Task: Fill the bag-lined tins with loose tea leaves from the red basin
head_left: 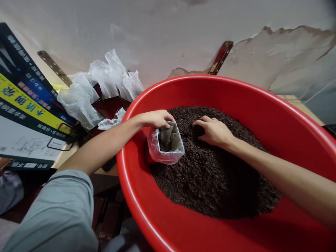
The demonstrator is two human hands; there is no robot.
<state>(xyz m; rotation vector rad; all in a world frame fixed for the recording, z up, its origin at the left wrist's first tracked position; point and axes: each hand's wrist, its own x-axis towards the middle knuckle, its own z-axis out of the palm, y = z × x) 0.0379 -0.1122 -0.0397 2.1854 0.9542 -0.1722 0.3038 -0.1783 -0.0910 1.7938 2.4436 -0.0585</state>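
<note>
A big red plastic tub (231,84) holds a heap of dark, dry loose leaves, which look like tea leaves (189,178). Inside the tub, toward its left side, a square box lined with clear plastic (168,159) stands tilted, some dark leaves visible in it. My left hand (159,119) reaches over the tub's rim and grips the top edge of this box and its liner. In the heap to the right, my right hand (214,131) curls its fingers and thumb around leaves, its fingertips partly sunk in them.
Left of the tub stand several dark red boxes (111,106) with clear plastic bags (81,94) puffing out. A large printed carton (28,115) leans at far left. Behind, a wall (162,38) has peeling paint, with a dark red strip (222,57) against it.
</note>
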